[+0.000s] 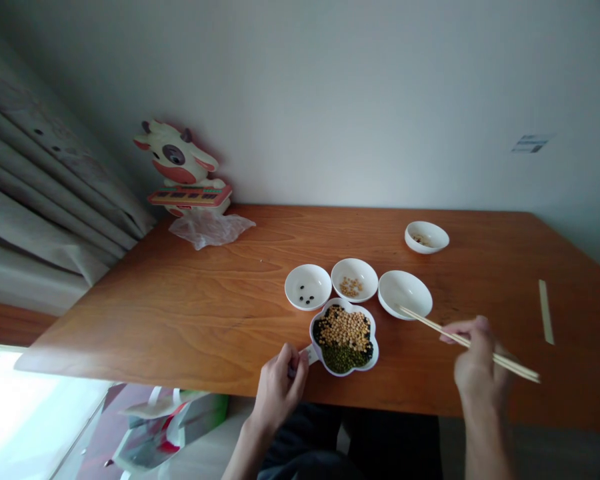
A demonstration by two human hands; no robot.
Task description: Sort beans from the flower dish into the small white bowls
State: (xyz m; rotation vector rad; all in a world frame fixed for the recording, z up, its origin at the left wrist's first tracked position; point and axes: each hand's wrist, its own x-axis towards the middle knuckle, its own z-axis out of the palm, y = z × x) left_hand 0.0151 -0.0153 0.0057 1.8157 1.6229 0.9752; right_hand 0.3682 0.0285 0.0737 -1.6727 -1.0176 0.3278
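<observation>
My left hand (pixel 283 383) is closed round the short handle of a white flower-shaped dish (pixel 375 353). Yellow beans (pixel 343 325), green beans (pixel 344 358) and some black beans fill that dish. In my right hand (pixel 481 363) is a pair of chopsticks (pixel 514 366), their tips over the rim of the right white bowl (pixel 405 288). Nothing shows inside that bowl. Touching it, the middle bowl (pixel 363 271) holds several yellow beans (pixel 351 287). A few black beans lie in the left bowl (pixel 300 275).
Farther back stands another white bowl (pixel 427 233) with small bits in it. A paper chopstick sleeve (pixel 546 312) lies at the right of the wooden table (pixel 205 320). At the back left are a cow toy with a keyboard (pixel 185 167) and a crumpled plastic bag (pixel 210 228).
</observation>
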